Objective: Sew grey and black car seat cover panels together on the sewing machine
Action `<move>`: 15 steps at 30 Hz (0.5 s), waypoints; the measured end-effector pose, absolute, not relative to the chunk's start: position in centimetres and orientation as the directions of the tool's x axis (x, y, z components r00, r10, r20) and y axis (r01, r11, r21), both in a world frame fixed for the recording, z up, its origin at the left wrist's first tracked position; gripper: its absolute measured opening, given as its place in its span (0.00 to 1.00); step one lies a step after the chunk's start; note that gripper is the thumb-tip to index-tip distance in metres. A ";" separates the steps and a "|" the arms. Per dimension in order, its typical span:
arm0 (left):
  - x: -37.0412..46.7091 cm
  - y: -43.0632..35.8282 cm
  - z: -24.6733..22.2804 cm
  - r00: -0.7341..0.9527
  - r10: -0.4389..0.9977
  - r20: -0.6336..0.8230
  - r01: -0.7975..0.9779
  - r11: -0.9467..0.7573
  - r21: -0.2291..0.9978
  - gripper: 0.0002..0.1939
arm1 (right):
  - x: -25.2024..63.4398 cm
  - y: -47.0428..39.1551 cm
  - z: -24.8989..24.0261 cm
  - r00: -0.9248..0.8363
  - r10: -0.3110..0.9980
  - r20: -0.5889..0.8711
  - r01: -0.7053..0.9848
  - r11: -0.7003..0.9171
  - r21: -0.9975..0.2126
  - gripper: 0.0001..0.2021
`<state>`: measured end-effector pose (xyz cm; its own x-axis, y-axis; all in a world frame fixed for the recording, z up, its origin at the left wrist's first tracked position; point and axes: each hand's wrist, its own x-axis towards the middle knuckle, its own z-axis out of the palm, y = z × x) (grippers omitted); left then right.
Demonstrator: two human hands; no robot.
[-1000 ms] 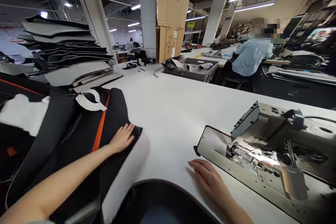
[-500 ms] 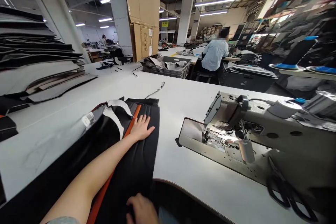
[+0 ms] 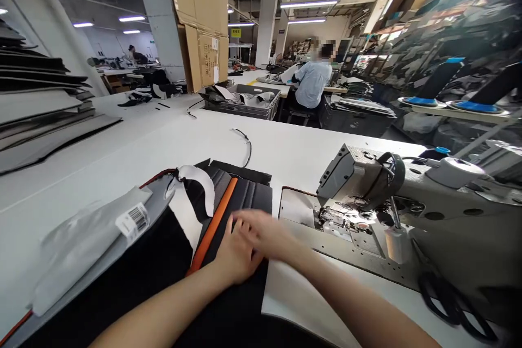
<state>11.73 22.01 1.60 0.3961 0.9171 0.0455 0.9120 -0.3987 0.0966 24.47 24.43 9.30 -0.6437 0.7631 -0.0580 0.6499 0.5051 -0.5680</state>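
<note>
Head view: at six o'clock, your left hand [image 3: 236, 256] and right hand [image 3: 272, 235] overlap, grips unclear, on black fabric [image 3: 258, 196], likely floppy, best held by its edges.

White tabletop [image 3: 163, 136], tall cardboard [image 3: 204, 16], pale pillars [image 3: 267, 16]; ceiling strip lights [image 3: 309, 4]; cluttered shelving [image 3: 428, 38]

Two bare hands meet in front of the body, right over left.

The left hand [image 3: 238, 253] is low, its forearm [image 3: 163, 304] slanting up from the lower left. The right hand [image 3: 265, 232], blurred, crosses over its fingers, its forearm [image 3: 350, 293] reaching in from the lower right. Both forearms are bare, and the right fingers bend inward.
</note>
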 end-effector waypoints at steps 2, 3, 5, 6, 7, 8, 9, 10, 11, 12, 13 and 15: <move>12.0 21.8 1.7 0.404 0.912 0.070 0.908 -0.409 0.095 0.34 | 23.7 30.0 9.0 -0.461 0.887 -0.024 0.785 0.395 -0.477 0.23; 12.0 21.7 1.7 0.400 0.913 0.085 0.910 -0.406 0.087 0.34 | 23.2 32.3 8.4 -0.394 0.919 -0.012 0.823 0.347 -0.450 0.26; 12.0 21.9 1.6 0.399 0.911 0.105 0.912 -0.406 0.058 0.34 | 22.5 35.9 6.5 -0.299 0.954 0.010 0.868 0.276 -0.413 0.31; 11.9 22.0 1.5 0.402 0.909 0.113 0.912 -0.408 0.041 0.34 | 22.2 37.0 5.5 -0.274 0.961 0.031 0.876 0.263 -0.404 0.32; 11.7 22.3 1.4 0.409 0.904 0.121 0.909 -0.415 0.025 0.34 | 22.0 37.8 4.7 -0.257 0.965 0.055 0.880 0.258 -0.399 0.33; 11.6 22.6 1.3 0.419 0.898 0.132 0.905 -0.424 0.011 0.33 | 21.9 38.2 4.1 -0.248 0.965 0.081 0.880 0.260 -0.397 0.33; 11.5 22.9 1.3 0.431 0.890 0.145 0.900 -0.436 -0.002 0.33 | 21.8 38.4 3.6 -0.243 0.964 0.107 0.879 0.265 -0.396 0.30; 11.3 23.3 1.2 0.442 0.882 0.161 0.895 -0.446 -0.013 0.32 | 21.9 38.4 3.4 -0.240 0.962 0.133 0.876 0.274 -0.396 0.27; 11.1 23.6 1.2 0.452 0.874 0.177 0.890 -0.455 -0.023 0.31 | 22.2 38.1 3.3 -0.239 0.958 0.159 0.873 0.284 -0.396 0.23; 10.9 24.0 1.2 0.460 0.867 0.192 0.886 -0.462 -0.035 0.29 | 22.5 37.7 3.3 -0.241 0.953 0.185 0.870 0.297 -0.394 0.22; 10.6 24.4 1.2 0.467 0.861 0.204 0.883 -0.467 -0.048 0.28 | 23.0 37.1 3.4 -0.248 0.946 0.210 0.866 0.314 -0.390 0.21; 9.7 25.1 1.1 0.488 0.846 0.215 0.872 -0.483 -0.080 0.28 | 24.3 34.9 3.4 -0.274 0.927 0.256 0.857 0.356 -0.371 0.20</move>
<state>9.71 25.08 1.07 0.4881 0.8459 0.2152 0.8721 -0.4829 -0.0797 24.25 34.93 3.38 -0.2740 0.9270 0.2563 0.8574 0.3561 -0.3714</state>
